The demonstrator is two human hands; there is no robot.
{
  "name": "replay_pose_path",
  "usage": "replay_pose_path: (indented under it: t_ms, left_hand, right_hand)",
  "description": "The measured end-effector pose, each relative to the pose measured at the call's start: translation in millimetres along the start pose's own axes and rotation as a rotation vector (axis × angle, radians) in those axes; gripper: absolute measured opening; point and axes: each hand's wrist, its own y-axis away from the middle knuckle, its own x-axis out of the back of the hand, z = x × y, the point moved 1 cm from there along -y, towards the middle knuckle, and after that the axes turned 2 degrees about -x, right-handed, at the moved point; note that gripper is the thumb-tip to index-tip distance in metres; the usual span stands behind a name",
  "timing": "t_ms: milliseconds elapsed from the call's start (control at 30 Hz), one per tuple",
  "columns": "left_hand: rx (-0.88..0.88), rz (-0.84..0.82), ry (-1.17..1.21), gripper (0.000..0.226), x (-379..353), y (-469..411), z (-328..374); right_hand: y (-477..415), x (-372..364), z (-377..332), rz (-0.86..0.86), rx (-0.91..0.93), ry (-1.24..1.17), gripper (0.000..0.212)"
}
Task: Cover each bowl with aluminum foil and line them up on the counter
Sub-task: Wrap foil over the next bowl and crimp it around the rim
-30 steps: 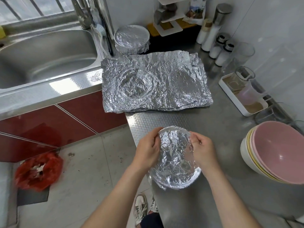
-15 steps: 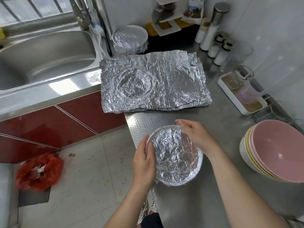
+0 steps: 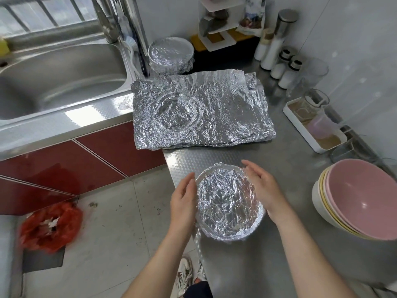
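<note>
Two done, I reckon: far bowl (image 3: 170,55) foiled by the sink (image 3: 53,82), near bowl (image 3: 229,203) foiled at the counter (image 3: 290,164) edge. Left hand (image 3: 184,201) and right hand (image 3: 262,190) flank it, fingers straight, gripping nothing. Clear bowl (image 3: 177,112) on the foil sheets (image 3: 225,104) and pink stack (image 3: 361,201) look uncovered.

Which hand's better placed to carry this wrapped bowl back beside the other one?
Left, probably: left hand flanks the near bowl on the side facing the far wrapped bowl; right hand is opposite.

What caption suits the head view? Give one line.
Left hand and right hand flank a foil-covered bowl near the counter edge; foil sheets and another covered bowl beyond.
</note>
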Motion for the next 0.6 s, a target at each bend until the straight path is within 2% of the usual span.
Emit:
replay_pose_path:
  t_ms: [233,300,400,500,600]
  left_hand:
    - [0.042,-0.036,-0.025,0.035,-6,17,-9]
    - [0.001,-0.018,-0.11,0.033,3,14,-10]
    - [-0.071,0.088,-0.317,0.019,18,15,-9]
    - [-0.11,0.062,-0.44,0.012,23,19,-7]
    - [-0.094,0.064,-0.417,0.024,14,14,-9]
  right_hand:
    - [0,-5,7,0.028,0.003,0.038,0.033]
    - [1,-1,7,0.038,0.011,0.053,0.031]
    - [7,3,19,0.144,-0.003,0.009,0.037]
    - [15,7,22,0.271,-0.013,0.071,0.031]
    - [8,13,-3,0.229,-0.032,0.21,0.049]
